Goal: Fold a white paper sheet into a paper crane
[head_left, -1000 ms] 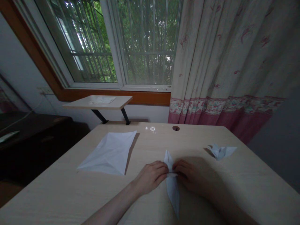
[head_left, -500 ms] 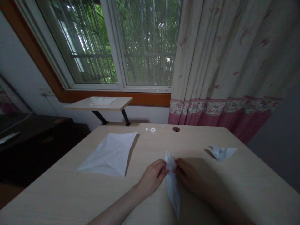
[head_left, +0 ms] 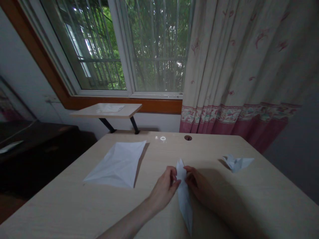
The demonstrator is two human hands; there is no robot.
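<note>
A long, narrow piece of folded white paper (head_left: 184, 202) points away from me over the front of the table, its far end split into two small tips. My left hand (head_left: 166, 184) pinches its left edge near the far end, thumb lying on top. On the opposite edge, my right hand (head_left: 196, 184) grips the paper with bent fingers; part of that hand is in shadow. To the right sits a folded paper crane (head_left: 236, 163). A creased white paper sheet (head_left: 118, 165) lies to the left, one edge slightly raised.
The pale wooden table (head_left: 159, 154) has a round cable hole (head_left: 188, 137) near its back edge. A small raised shelf (head_left: 129, 110) on black legs holds white paper (head_left: 111, 108). Behind are a barred window and a flowered curtain (head_left: 229, 66).
My fingers have shifted on the folded paper's far end, the right fingers moving up its edge. The single pointed tip now shows as two tips. The view has shifted slightly.
</note>
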